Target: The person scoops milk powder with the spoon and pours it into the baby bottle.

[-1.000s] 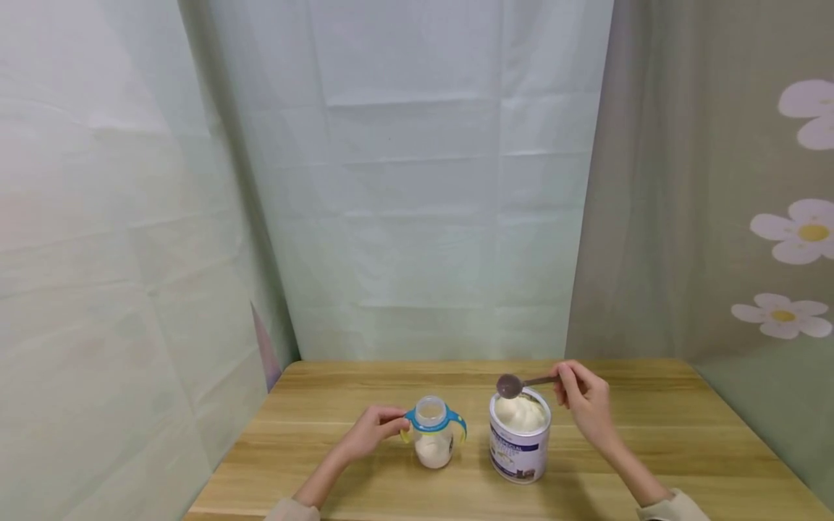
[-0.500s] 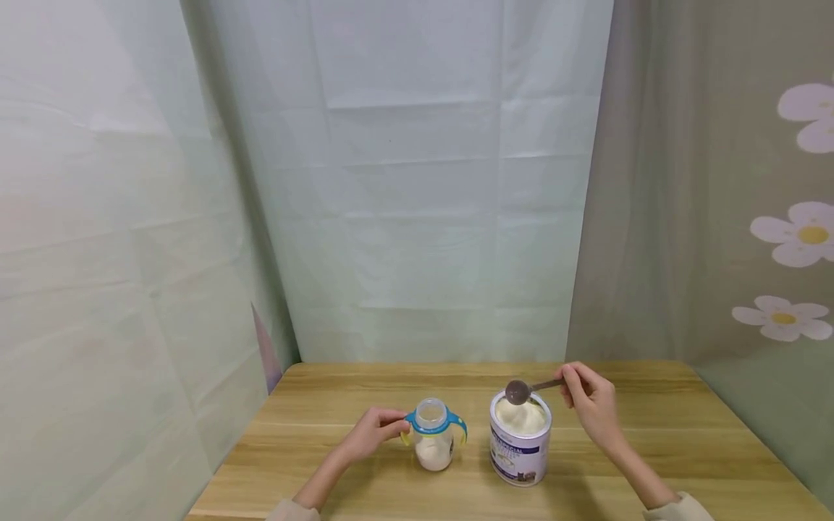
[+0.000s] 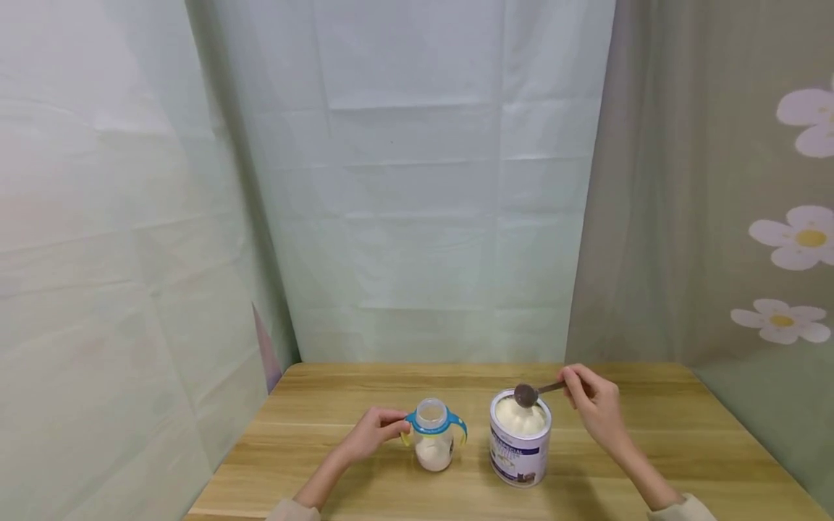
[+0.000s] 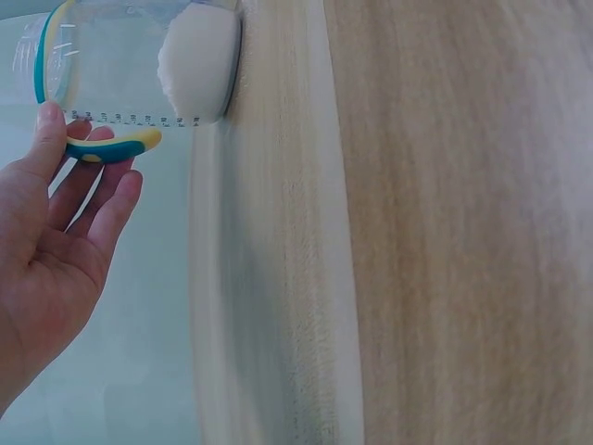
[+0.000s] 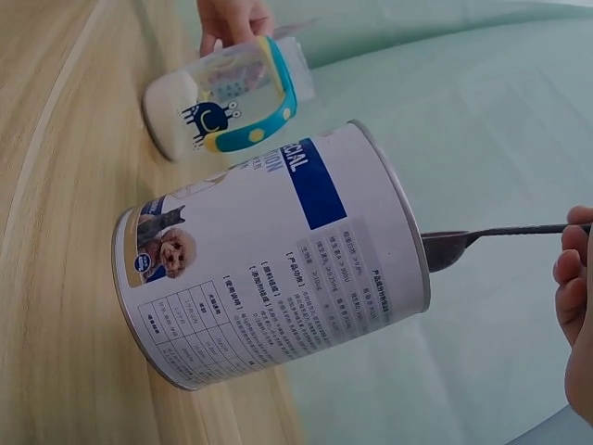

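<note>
My left hand (image 3: 376,433) pinches the left handle (image 4: 111,148) of a clear baby bottle (image 3: 434,450) that stands upright on the table. The bottle has a blue and yellow handle ring, no cap on its mouth, and white powder in its bottom. Between thumb and fingers, my right hand (image 3: 594,405) grips the handle of a dark measuring scoop (image 3: 525,395). The scoop's bowl is at the mouth of a white milk powder tin (image 3: 519,456), over the heaped pale powder (image 3: 511,416). Whether the bowl touches the powder is hard to tell. In the right wrist view the tin's wall hides part of the bowl.
Bottle and tin stand a short gap apart on a wooden table (image 3: 313,394). Pale cloth (image 3: 417,217) hangs behind the table and along its left side. On the right hangs a curtain (image 3: 664,217) printed with white flowers.
The scoop has moved right across the tin's mouth, and its bowl has dipped slightly lower. My right hand has shifted a little to the right. The left hand and the bottle have stayed put.
</note>
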Motion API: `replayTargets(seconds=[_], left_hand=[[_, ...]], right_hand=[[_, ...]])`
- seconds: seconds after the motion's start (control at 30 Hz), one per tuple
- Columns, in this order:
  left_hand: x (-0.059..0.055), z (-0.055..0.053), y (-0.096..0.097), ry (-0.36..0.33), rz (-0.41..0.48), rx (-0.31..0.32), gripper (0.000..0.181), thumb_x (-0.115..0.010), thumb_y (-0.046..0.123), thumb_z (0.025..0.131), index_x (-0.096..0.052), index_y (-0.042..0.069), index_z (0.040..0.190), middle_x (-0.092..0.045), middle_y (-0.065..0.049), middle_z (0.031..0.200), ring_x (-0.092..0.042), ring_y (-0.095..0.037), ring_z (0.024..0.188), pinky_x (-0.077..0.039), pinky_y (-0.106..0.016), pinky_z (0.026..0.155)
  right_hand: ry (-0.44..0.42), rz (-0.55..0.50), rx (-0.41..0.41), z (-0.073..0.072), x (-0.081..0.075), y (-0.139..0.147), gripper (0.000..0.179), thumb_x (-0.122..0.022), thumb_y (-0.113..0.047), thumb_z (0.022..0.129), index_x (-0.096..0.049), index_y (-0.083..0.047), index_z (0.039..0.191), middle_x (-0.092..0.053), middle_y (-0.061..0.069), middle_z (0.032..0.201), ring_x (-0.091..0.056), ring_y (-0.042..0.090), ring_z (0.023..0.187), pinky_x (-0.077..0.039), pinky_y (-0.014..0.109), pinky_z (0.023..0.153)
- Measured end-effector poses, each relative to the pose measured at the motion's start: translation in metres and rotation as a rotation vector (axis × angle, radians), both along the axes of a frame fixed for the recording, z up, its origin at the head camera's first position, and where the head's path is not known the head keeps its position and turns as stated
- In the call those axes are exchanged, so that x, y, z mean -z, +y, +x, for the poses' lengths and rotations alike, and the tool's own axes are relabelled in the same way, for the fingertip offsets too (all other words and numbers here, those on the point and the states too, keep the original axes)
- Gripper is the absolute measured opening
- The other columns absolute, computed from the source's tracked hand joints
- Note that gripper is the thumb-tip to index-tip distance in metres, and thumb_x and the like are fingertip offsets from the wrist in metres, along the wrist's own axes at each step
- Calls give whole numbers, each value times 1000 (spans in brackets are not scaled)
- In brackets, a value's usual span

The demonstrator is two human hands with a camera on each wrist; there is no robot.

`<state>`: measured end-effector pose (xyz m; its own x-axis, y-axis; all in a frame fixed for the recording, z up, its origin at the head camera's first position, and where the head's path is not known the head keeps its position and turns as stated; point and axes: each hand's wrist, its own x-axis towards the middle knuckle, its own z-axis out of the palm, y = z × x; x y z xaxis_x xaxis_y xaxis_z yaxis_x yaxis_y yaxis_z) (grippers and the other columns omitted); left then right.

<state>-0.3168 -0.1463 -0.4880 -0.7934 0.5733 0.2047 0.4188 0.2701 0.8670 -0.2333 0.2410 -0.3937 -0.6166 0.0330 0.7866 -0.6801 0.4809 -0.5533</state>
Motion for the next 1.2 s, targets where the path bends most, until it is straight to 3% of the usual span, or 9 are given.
replayTargets(seconds=[0.13,0.37,0.5,0.7,0.93,1.2], left_hand=[[0,1,0,-5,2,3,26,-58,17,97,-69,-1,112,-69,-25,103,-65,-13,92,-57,-28,84],[-1,1,0,-25,6,-8,29,-59,22,96,-69,2,115,-71,-16,105,-64,-6,92,-56,-27,85],[-1,2,0,-18,10,-3,30,-58,21,96,-69,0,115,-71,-17,105,-65,-7,93,-56,-27,85],[0,2,1,-2,15,2,31,-58,21,97,-68,-2,115,-71,-16,105,-65,-8,93,-57,-28,84],[0,1,1,4,0,-12,32,-59,24,96,-69,1,115,-71,-14,105,-64,-4,92,-57,-28,83],[2,0,1,-17,-9,-23,29,-59,23,96,-70,3,114,-71,-17,104,-65,-10,93,-57,-28,83]], right_hand=[[58,55,32,-9,10,5,20,-55,14,90,-62,0,79,-49,-1,58,-39,-5,51,-33,14,41],[165,119,49,-25,25,12,24,-60,18,84,-62,-5,78,-49,-7,63,-41,-7,58,-36,11,48],[189,156,29,-22,22,10,25,-60,20,82,-61,-5,80,-49,-2,62,-40,-7,59,-35,9,50],[180,161,-10,-6,6,1,26,-58,19,84,-59,-6,79,-47,3,60,-37,-4,57,-31,7,51],[111,71,-23,-3,3,-5,28,-52,19,88,-55,-5,74,-38,-3,56,-32,-5,53,-27,14,43],[-145,15,-23,-13,22,-1,28,-49,7,96,-55,-9,74,-41,6,55,-33,-4,51,-31,22,39]])
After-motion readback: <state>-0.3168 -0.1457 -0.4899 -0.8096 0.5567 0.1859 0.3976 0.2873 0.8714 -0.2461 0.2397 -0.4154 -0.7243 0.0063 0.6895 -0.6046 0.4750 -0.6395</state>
